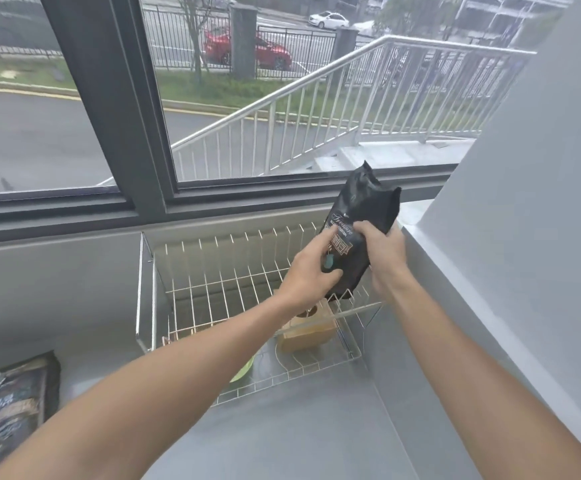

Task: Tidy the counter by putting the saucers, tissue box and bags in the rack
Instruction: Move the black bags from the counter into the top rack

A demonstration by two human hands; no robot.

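Both hands hold a black bag upright over the right end of the white wire rack. My left hand grips the bag's front and lower edge. Its right side is gripped by my right hand. The bag's bottom touches the rack's upper shelf. A wooden tissue box stands on the lower shelf under the bag. Beside it, a green saucer shows partly behind my left forearm. Two more dark bags lie on the counter at the far left.
The grey counter runs in front of the rack. A grey wall closes the right side, close to the rack's right end. Behind the rack stand a low grey ledge and a large window with a dark frame.
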